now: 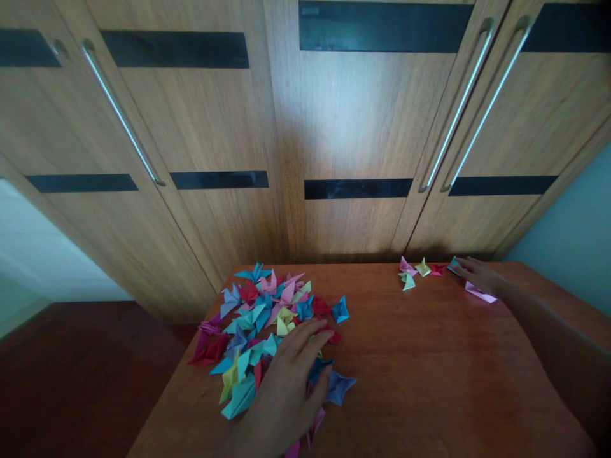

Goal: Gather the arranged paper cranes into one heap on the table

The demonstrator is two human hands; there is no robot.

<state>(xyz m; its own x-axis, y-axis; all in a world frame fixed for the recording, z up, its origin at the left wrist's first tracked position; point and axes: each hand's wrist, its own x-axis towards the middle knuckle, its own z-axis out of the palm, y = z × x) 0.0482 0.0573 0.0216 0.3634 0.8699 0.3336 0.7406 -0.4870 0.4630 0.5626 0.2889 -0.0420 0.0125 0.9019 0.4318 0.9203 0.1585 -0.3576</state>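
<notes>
Two bare hands are at work on a wooden table (429, 369) that fills the lower half of the frame. The left hand (286, 388), at lower centre, lies palm down with its fingers spread loosely, resting on the near edge of a heap of folded paper pieces (267, 324); it covers several of them, but whether the fingers actually pinch any one piece cannot be told. A blue folded piece (340, 385) lies just beside the thumb, and another blue piece (340, 310) sits apart at the right edge of the heap. The heap itself spreads from lower centre toward the middle left of the table, mixing teal, blue, pink, red, yellow and purple pieces with pointed flaps. The right hand (480, 275) reaches far out to the upper right part of the table, fingers extended and fairly flat, its fingertips touching a small teal piece (454, 266) at the end of a short row of folded pieces (420, 270) laid along the far edge; its grip, if any, is hidden by the hand's angle. A pale pink folded piece (480, 293) lies on the table beneath the wrist, touching or nearly touching it. Beyond the table, wooden wardrobe doors (334, 127) with dark horizontal bands and long metal handles (458, 108) fill the upper frame. Dark wooden floor (71, 375) shows at lower left.
</notes>
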